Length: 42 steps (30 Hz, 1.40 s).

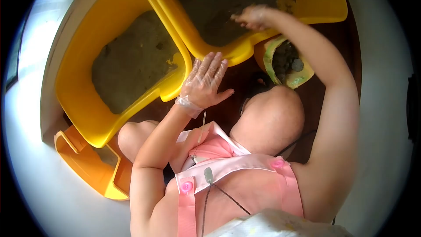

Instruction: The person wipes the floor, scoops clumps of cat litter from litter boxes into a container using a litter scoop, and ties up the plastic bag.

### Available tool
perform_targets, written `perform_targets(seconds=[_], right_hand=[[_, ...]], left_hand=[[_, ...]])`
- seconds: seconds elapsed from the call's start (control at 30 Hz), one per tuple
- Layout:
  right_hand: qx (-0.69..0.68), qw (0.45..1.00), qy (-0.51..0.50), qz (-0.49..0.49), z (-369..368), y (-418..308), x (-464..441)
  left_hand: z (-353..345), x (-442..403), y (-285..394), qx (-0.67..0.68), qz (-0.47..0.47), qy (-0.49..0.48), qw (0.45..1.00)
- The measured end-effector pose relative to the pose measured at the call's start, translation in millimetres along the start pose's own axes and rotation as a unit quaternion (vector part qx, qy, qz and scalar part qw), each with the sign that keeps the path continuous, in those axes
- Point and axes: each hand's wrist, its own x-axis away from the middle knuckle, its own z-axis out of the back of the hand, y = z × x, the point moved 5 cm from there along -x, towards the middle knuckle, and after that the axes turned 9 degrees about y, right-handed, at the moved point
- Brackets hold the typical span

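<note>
My left hand (205, 82), in a clear plastic glove, is open with its fingers straight. Its fingertips lie at the front rim of the right-hand yellow litter box (206, 46). Over the dark grey litter (210, 4) in that box is my right hand (255, 16), also gloved. Its fingers are curled together and slightly blurred; what they hold blends into the litter, and I cannot make it out. A second yellow litter box (74, 74) with grey litter stands at the left. Below my right forearm sits a green-rimmed container (272, 57) with dark grey clumps inside.
An orange plastic piece (83, 166) with a cut-out side lies at the lower left. My bent knees (267, 120) are close to the boxes and the container. Dark brown floor (232, 77) shows between them. A pale wall or panel (381, 83) runs along the right.
</note>
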Motion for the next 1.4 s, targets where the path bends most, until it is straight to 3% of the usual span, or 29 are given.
perform_targets(seconds=[0.07,0.13,0.23,0.27,0.43,0.53,0.67,0.8,0.83,0.9,1.1,1.2,1.3,1.4], right_hand=[[-0.043,0.999,0.009,0.020,-43.8,-13.9,-14.4],[-0.091,0.994,0.022,-0.055,-57.6,-32.2,-8.3],[-0.120,0.989,0.034,-0.074,-54.6,-56.2,-19.1],[-0.190,0.980,0.051,-0.041,-64.8,-52.9,-60.5],[-0.161,0.985,0.014,-0.062,-69.0,-120.9,-156.1],[-0.181,0.981,0.053,-0.037,-58.4,-119.7,-175.0],[-0.165,0.967,0.186,0.053,-62.4,-100.5,-237.8],[-0.282,0.945,0.139,0.093,-47.5,-95.5,-190.6],[-0.297,0.946,0.129,-0.036,-33.4,-101.8,-152.2],[-0.312,0.935,0.165,0.038,-26.0,-102.0,-132.3],[-0.342,0.911,0.197,0.124,-16.6,-83.5,-123.3],[-0.361,0.911,0.157,0.123,-16.1,-80.0,-117.7],[-0.442,0.870,0.174,0.132,-18.6,-72.0,-104.2],[-0.377,0.878,0.239,0.173,-8.6,-60.9,-101.6]], left_hand=[[1.3,-1.3,-0.3,0.003,-0.004,0.005,1.000],[-1.5,-1.6,-0.8,0.005,-0.001,0.003,1.000],[0.8,-2.5,-3.1,0.009,-0.001,0.007,1.000],[-0.8,-2.7,-4.0,0.013,0.001,0.008,1.000],[-0.8,-2.1,-5.1,0.014,-0.011,0.012,1.000],[2.2,1.6,-0.8,0.025,-0.003,0.006,1.000],[-0.3,-1.3,-2.9,0.031,-0.014,0.036,0.999],[0.3,2.3,-3.9,0.036,-0.011,0.018,0.999],[-1.1,2.8,-3.2,0.035,-0.012,0.017,0.999],[0.3,3.3,-2.6,0.029,-0.017,0.014,0.999],[2.2,1.4,-1.1,0.035,-0.023,0.002,0.999],[0.5,3.2,-1.5,0.034,-0.028,0.001,0.999],[-0.2,0.1,-0.8,0.030,-0.031,0.006,0.999],[0.4,1.7,0.2,0.033,-0.029,0.016,0.999]])
